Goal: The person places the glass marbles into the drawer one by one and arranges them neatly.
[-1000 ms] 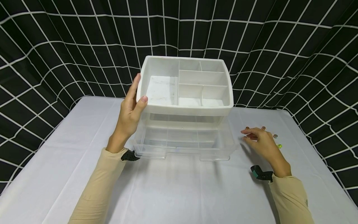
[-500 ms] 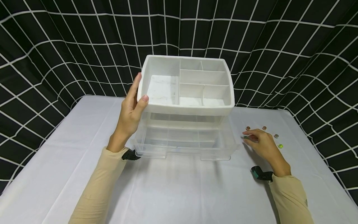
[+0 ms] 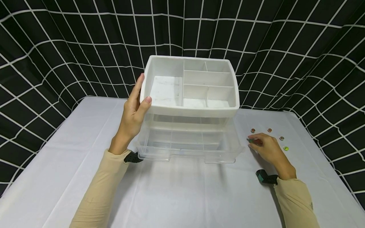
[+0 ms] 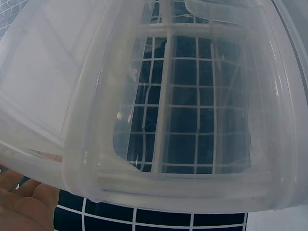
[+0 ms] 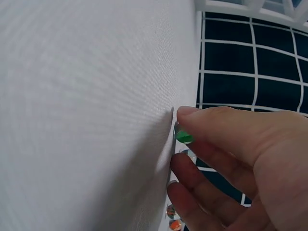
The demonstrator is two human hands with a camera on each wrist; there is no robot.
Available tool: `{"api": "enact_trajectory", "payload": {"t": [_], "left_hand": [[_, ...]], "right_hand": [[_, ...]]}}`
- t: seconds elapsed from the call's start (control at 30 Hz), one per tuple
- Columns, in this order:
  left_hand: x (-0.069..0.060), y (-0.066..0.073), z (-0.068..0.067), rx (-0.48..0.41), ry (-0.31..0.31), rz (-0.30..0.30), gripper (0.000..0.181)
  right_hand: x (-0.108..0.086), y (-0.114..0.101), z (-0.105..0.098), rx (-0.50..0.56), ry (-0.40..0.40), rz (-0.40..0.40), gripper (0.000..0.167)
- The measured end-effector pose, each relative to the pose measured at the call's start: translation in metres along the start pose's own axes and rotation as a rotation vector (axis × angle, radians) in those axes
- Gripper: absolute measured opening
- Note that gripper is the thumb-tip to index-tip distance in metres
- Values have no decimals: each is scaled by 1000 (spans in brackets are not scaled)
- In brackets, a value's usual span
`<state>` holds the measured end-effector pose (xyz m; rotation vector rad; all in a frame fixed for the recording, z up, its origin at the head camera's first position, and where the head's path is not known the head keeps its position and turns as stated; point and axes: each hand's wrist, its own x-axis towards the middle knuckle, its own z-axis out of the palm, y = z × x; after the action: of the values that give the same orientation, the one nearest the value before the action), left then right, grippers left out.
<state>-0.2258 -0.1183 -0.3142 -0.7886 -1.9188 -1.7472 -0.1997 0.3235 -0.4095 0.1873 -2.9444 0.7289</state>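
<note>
A white desktop organizer (image 3: 209, 78) with a divided top tray stands at the middle of the table. Below the tray, a clear plastic drawer (image 3: 186, 154) is pulled out toward me. My left hand (image 3: 131, 118) grips the organizer's left side, thumb over the front corner of the rim and fingers along the side wall. To the right of the drawer, my right hand (image 3: 268, 147) is low over the cloth. Its thumb and index finger pinch a green glass marble (image 5: 184, 136). Part of the marble is hidden by the fingers.
Several more marbles lie around the right hand: a reddish marble (image 3: 252, 130), another reddish marble (image 3: 269, 130), a dull brownish marble (image 3: 281, 138) and a yellow-green marble (image 3: 286, 148). A white cloth (image 3: 176, 196) covers the table. A black gridded curtain (image 3: 182, 28) hangs behind.
The green marble has come into sight at the right fingertips, and thumb and index have closed on it. The right hand has dipped slightly. The left hand keeps its place on the organizer.
</note>
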Motion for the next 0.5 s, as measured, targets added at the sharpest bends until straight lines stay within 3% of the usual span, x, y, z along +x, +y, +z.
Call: {"api": "enact_trajectory", "payload": {"t": [0.5], "left_hand": [[1,-1,0,0,-1,7,63]], "right_hand": [[0,0,-1,-28,-63,42,25]]}}
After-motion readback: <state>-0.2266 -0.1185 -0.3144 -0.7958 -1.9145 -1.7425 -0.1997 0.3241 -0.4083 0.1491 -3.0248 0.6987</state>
